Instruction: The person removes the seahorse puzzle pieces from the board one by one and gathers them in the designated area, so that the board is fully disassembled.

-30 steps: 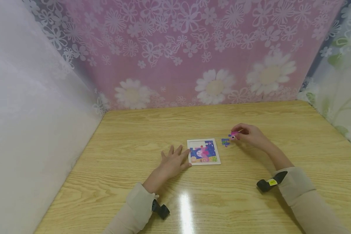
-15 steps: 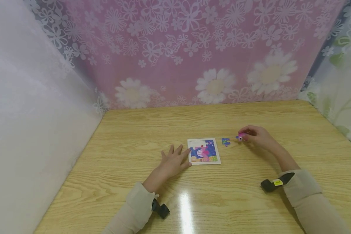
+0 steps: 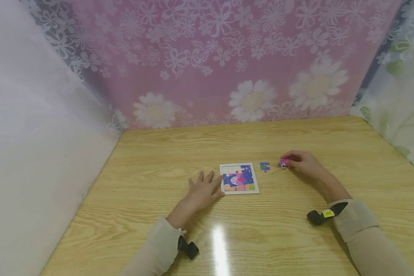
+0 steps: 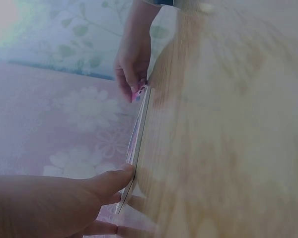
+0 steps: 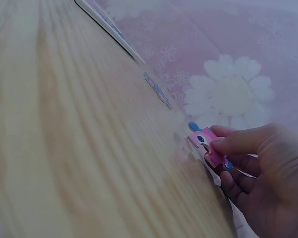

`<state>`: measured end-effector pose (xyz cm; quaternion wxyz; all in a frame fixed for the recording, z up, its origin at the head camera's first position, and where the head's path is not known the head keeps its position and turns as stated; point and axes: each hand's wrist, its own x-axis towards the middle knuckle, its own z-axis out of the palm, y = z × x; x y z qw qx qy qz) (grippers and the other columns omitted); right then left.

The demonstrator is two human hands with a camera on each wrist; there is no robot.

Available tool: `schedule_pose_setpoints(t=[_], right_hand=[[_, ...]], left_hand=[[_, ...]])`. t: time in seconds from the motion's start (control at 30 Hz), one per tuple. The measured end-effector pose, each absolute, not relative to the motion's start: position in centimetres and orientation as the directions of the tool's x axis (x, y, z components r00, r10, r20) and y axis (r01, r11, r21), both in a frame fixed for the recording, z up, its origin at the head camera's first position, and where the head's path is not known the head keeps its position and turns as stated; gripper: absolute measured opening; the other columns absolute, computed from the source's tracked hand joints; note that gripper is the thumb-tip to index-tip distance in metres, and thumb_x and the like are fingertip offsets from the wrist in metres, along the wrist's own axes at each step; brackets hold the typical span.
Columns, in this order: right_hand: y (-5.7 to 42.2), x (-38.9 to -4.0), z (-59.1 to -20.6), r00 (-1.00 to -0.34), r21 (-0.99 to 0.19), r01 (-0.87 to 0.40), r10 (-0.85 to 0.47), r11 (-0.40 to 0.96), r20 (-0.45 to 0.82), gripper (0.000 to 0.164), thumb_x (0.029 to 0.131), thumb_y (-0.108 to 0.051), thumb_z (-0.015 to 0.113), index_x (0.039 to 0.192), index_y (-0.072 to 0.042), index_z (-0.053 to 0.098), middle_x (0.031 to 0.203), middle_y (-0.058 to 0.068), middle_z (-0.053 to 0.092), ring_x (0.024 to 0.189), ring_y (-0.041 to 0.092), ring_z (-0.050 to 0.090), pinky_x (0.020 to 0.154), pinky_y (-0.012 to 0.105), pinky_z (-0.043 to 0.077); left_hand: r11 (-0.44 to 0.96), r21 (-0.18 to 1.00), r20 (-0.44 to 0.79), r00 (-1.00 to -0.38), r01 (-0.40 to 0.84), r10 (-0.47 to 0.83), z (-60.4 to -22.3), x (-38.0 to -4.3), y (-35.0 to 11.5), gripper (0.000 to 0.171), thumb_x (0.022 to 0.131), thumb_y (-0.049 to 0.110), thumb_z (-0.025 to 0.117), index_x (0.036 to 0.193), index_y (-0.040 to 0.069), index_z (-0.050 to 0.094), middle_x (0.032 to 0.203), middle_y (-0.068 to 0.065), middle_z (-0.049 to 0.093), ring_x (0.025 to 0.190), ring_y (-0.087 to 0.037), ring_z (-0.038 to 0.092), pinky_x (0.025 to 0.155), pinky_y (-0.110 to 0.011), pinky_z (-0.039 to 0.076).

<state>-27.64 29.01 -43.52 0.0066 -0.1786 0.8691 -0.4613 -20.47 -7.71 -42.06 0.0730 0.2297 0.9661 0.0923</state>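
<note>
A white-framed jigsaw puzzle (image 3: 239,178) lies on the table, showing a pink seahorse on blue, with a bare white patch at its upper left. My left hand (image 3: 201,194) rests with spread fingers against the frame's left edge; in the left wrist view its thumb touches the frame's side. Right of the frame, my right hand (image 3: 305,165) pinches a pink puzzle piece (image 5: 208,144) with a printed eye and blue tabs, between thumb and fingers, close to the tabletop. Between that hand and the frame lies a loose blue-and-green puzzle piece (image 3: 264,166).
The wood-grain table (image 3: 179,153) meets a pink flowered backdrop (image 3: 200,88) at its far edge. A pale wall (image 3: 48,134) runs along the left side. Each sleeve cuff bears a black wrist camera, such as the left one (image 3: 188,247).
My right hand has moved right, away from the blue-and-green piece, with the pink puzzle piece still pinched, which now looks slightly turned. The left hand has stayed at the frame.
</note>
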Motion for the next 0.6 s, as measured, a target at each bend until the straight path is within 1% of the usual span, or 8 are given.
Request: schedule_pose_setpoints(t=[0.1, 0.2, 0.37, 0.5, 0.6], right_hand=[[28.84, -27.71, -43.88, -0.940, -0.785, -0.310, -0.298, 0.536, 0.168, 0.021, 0.090, -0.005, 0.057, 0.108, 0.006, 0.062, 0.101, 0.021, 0.061, 0.082, 0.009, 0.057, 0.068, 0.018, 0.046], [28.75, -27.76, -44.22, -0.940, -0.752, -0.322, -0.286, 0.576, 0.184, 0.021, 0.091, -0.009, 0.057, 0.107, 0.004, 0.063, 0.103, 0.020, 0.062, 0.087, 0.014, 0.057, 0.071, 0.018, 0.044], [28.60, -27.61, -44.45, -0.939, -0.714, -0.336, -0.277, 0.614, 0.204, 0.022, 0.093, -0.012, 0.056, 0.109, 0.001, 0.063, 0.106, 0.019, 0.062, 0.090, 0.026, 0.057, 0.074, 0.026, 0.045], [28.42, -27.25, -44.41, -0.939, -0.711, -0.339, -0.272, 0.616, 0.212, 0.023, 0.093, -0.014, 0.055, 0.110, 0.001, 0.062, 0.107, 0.020, 0.061, 0.090, 0.029, 0.057, 0.075, 0.032, 0.044], [28.39, -26.99, -44.41, -0.937, -0.711, -0.343, -0.273, 0.614, 0.217, 0.024, 0.094, -0.014, 0.055, 0.111, 0.001, 0.061, 0.108, 0.021, 0.060, 0.091, 0.030, 0.056, 0.076, 0.032, 0.044]], left_hand=[[0.877, 0.209, -0.098, -0.883, 0.433, 0.460, -42.02, -20.44, -7.77, 0.059, 0.093, 0.050, 0.043, 0.145, 0.023, 0.032, 0.148, -0.014, 0.022, 0.131, -0.046, 0.014, 0.091, -0.071, 0.017], [0.877, 0.212, -0.100, -0.883, 0.431, 0.458, -42.02, -20.39, -7.76, 0.060, 0.093, 0.050, 0.042, 0.145, 0.023, 0.031, 0.148, -0.013, 0.022, 0.131, -0.045, 0.014, 0.092, -0.070, 0.017], [0.875, 0.224, -0.095, -0.883, 0.430, 0.459, -42.06, -20.43, -7.77, 0.059, 0.093, 0.049, 0.043, 0.145, 0.023, 0.031, 0.148, -0.013, 0.021, 0.131, -0.045, 0.014, 0.092, -0.070, 0.016], [0.874, 0.224, -0.095, -0.883, 0.431, 0.460, -41.97, -20.40, -7.79, 0.059, 0.093, 0.049, 0.043, 0.145, 0.023, 0.031, 0.148, -0.013, 0.022, 0.131, -0.045, 0.014, 0.092, -0.070, 0.016], [0.872, 0.230, -0.095, -0.882, 0.432, 0.461, -41.82, -20.33, -7.76, 0.059, 0.093, 0.048, 0.044, 0.145, 0.022, 0.032, 0.148, -0.014, 0.023, 0.131, -0.046, 0.015, 0.092, -0.070, 0.016]])
